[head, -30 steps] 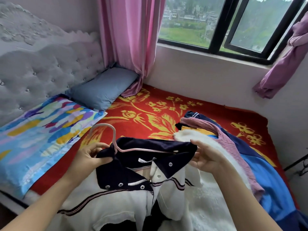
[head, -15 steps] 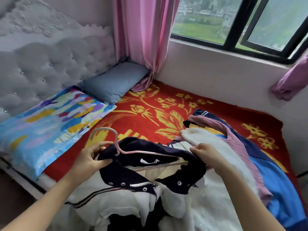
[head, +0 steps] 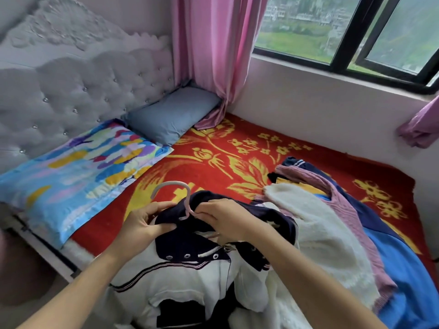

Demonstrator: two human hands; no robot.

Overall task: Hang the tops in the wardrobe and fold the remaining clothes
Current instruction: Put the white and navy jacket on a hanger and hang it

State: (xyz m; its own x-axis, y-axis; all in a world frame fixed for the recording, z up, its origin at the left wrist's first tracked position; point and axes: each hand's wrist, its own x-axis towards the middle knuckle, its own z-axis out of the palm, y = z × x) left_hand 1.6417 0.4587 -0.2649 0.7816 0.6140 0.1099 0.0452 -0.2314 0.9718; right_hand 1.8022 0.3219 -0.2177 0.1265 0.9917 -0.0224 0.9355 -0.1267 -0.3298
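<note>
My left hand (head: pixel 145 224) grips the top (head: pixel 180 281) by its dark collar and my right hand (head: pixel 223 222) pinches the hanger (head: pixel 172 184) at its neck, the top lying at the near edge of the bed (head: pixel 213 162). If the collar bunches on one side, I judge a shoulder may slip off the hanger when lifted.

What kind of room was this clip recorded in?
Most likely a bedroom: a tufted grey headboard, a blue-grey pillow and a colourful pillow by it, and a red floral bedspread.

hanger (head: pixel 171 184) arms: hidden inside jacket (head: pixel 180 276) | jacket hem: cut off below
</note>
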